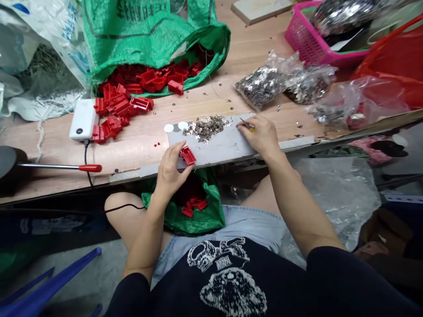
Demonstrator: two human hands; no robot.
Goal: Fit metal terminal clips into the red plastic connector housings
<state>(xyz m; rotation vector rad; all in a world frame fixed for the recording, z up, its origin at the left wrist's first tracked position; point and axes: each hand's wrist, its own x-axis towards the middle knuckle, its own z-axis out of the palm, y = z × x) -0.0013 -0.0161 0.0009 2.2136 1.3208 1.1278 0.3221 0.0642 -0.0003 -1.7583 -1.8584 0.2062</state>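
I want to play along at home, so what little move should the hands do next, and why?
Maybe the right hand could bring its thin tool over to the pile of small metal pieces. The pile lies close by, between the hands, and the left hand holds a red case with its hollow side showing.

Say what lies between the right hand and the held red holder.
Gray sheet bearing a few thin bits, with a heap of small metal pieces toward its far side, in the head view.
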